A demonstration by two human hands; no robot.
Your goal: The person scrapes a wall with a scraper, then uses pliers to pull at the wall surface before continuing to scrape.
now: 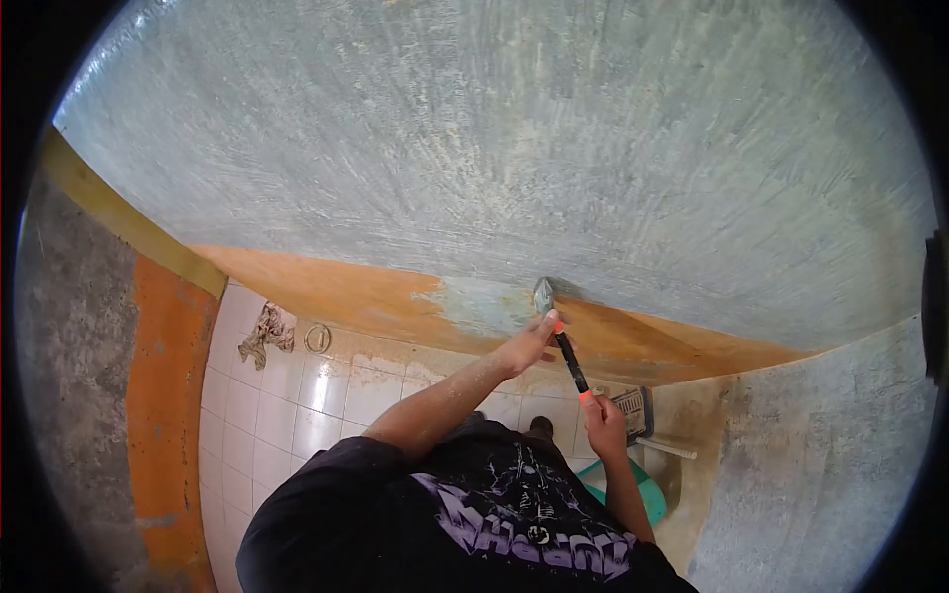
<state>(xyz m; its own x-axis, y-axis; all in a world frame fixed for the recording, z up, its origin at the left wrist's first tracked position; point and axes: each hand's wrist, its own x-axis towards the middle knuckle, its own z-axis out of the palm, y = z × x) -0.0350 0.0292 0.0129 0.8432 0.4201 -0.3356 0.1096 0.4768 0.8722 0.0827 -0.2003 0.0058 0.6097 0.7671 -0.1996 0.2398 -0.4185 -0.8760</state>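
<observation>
A long scraper (570, 356) with a black handle, orange bands and a metal head is in both my hands. My left hand (529, 343) grips it close to the head, thumb along the handle. Lower down, my right hand (605, 423) is closed round the handle's end. The metal head (543, 295) meets the wall near the upper edge of the orange painted band (633, 336). Just left of it is a pale, bluish patch (484, 304) where the orange is gone. Above the band the wall (494, 168) is rough and grey-blue.
Dusty white tiles (321, 385) cover the floor. A crumpled rag (267, 334) and a ring-shaped roll (317, 338) lie at the left. Beside my right arm are a dark tray (643, 413), a pale stick (670, 449) and a green bucket (649, 497). Another wall (820, 445) stands at the right.
</observation>
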